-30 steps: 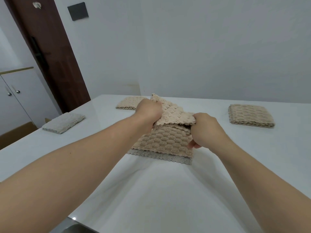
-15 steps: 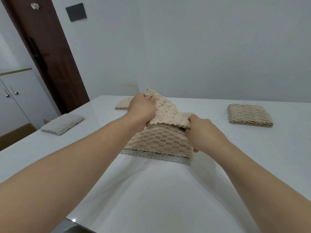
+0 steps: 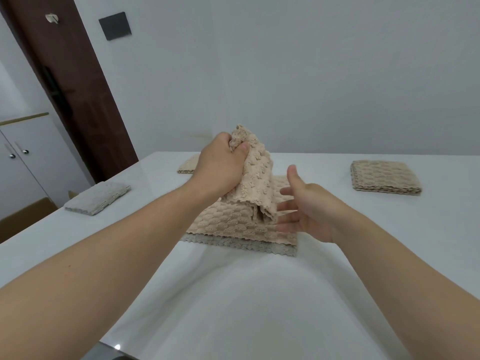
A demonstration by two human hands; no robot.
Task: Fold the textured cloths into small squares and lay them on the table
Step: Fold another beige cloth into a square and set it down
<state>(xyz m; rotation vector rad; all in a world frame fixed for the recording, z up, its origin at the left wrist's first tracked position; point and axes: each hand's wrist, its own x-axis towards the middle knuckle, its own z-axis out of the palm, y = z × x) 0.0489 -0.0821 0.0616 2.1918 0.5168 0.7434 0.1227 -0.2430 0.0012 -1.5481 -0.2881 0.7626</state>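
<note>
My left hand grips the top corner of a beige textured cloth and holds it up so it hangs over the stack. Under it lies a stack of flat cloths, beige on top with a grey one at the bottom edge. My right hand is open, fingers spread, just right of the hanging cloth's lower edge and above the stack. Folded squares lie on the white table: a beige one at the right, a grey one at the left, and a beige one partly hidden behind my left hand.
A white wall runs close behind the table's far edge. A dark brown door and a white cabinet stand to the left, beyond the table's left edge. A dark square plate hangs on the wall.
My left hand has lifted the beige cloth higher off the stack. My right hand has let go of it and opened beside its lower edge.
</note>
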